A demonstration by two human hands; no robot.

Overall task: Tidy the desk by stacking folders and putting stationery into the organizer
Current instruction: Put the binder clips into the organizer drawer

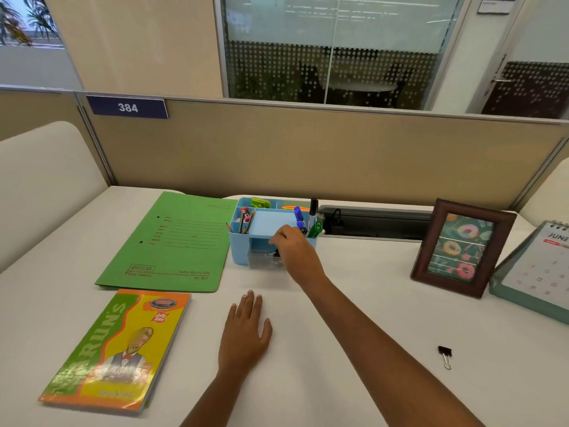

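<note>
Organizer (243,252) stood at back centre of the surface (354,303), pens and pencils in its compartments. File folder (172,245) lay flat just left of it; a book (115,349) lay in front of the folder. Picture frame (462,248) stood right, desk calendar (535,272) beyond it. Binder clip (445,355) lay alone, front right.

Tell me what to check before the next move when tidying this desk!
1. Drawer of the blue organizer pulled open: ok.
2. Right hand at the drawer with a black clip: seems ok, grip partly hidden.
3. Left hand flat on the desk, free: ok.
4. All clips put away: not ok, a binder clip lies loose at the right.
5. Folders stacked: not ok, green folder and notebook lie apart.
</note>
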